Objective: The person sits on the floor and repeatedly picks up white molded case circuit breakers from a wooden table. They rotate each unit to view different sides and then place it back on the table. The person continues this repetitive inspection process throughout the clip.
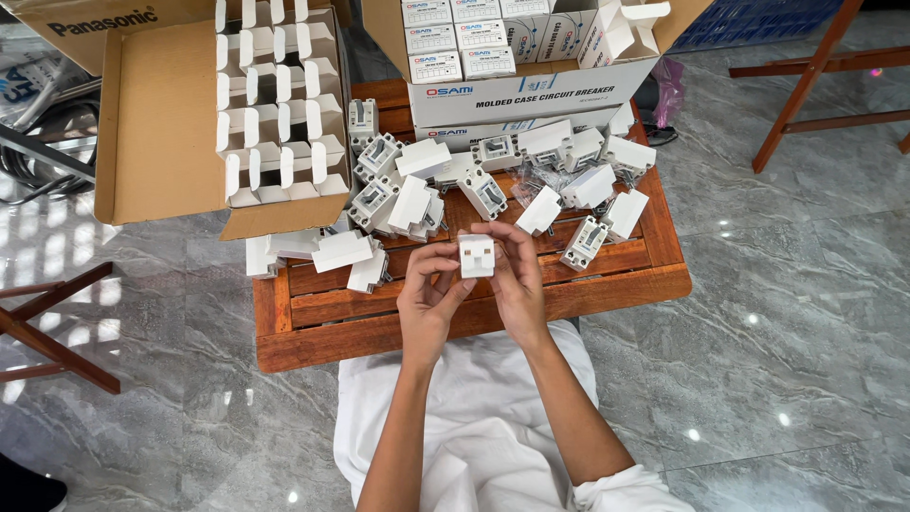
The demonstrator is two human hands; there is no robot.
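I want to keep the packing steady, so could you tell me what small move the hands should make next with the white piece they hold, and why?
Probably carry the small white box toward the open carton of white boxes on the left. Both the left hand and right hand pinch it over the wooden table, and its end looks closed.
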